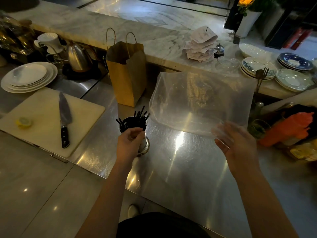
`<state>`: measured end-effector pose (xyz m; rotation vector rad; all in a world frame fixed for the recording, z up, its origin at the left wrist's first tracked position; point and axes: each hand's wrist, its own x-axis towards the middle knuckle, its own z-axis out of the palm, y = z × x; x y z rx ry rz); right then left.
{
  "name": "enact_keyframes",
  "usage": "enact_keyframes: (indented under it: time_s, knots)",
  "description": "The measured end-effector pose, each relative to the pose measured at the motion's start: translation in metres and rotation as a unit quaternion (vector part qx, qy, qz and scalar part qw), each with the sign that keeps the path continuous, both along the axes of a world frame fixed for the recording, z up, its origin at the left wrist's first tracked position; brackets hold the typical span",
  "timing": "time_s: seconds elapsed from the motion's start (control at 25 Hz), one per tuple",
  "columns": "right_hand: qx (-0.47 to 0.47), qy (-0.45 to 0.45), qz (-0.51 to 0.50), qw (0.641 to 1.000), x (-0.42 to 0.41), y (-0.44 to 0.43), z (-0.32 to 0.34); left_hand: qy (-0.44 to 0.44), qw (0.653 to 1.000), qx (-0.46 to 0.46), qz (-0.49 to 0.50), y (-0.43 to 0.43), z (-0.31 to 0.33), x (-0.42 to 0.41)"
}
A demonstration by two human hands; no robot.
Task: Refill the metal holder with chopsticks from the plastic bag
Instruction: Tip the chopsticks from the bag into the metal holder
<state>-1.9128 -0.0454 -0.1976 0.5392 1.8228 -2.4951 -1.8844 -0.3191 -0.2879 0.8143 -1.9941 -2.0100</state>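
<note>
Chopsticks, black and too crowded to count, stand in one metal holder at my 11 o'clock on the steel counter. My left hand curls around its rim, fingers closed on it. My right hand, at 1 o'clock, spreads open against one plastic bag (looks empty). One paper bag stands beyond.

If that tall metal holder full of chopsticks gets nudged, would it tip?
Probably easily: the metal holder looks tall and narrow, with chopsticks sticking out above. The shiny steel counter may let it slide. The left hand steadies it.
</note>
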Motion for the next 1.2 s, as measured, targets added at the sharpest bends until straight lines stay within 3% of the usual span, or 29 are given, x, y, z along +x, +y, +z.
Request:
enact_keyframes:
  time_s: [0.24, 0.52, 0.68, 0.8, 1.0, 1.2]
  knots:
    - [-0.144, -0.095, -0.052, 0.984, -0.004, -0.004, -0.047, 0.034, 0.998, -0.041, 0.018, -0.006, 0.001, 0.011]
    - [-0.197, -0.156, -0.039, 0.967, -0.003, 0.000, -0.090, 0.022, 0.986, -0.143, 0.080, -0.010, 0.000, 0.013]
    - [-0.290, -0.213, -0.049, 0.932, 0.000, 0.001, -0.105, 0.009, 0.977, -0.183, 0.105, -0.008, 0.003, 0.010]
    - [-0.291, -0.228, -0.023, 0.929, 0.002, 0.000, -0.109, 0.022, 0.969, -0.219, 0.108, -0.009, 0.008, 0.010]
    - [-0.270, -0.227, -0.007, 0.936, -0.002, 0.001, -0.112, 0.093, 0.889, -0.449, -0.015, -0.018, 0.032, -0.017]
    - [-0.264, -0.221, 0.013, 0.939, -0.005, 0.003, -0.113, 0.023, 0.856, -0.440, -0.270, -0.033, 0.048, -0.069]
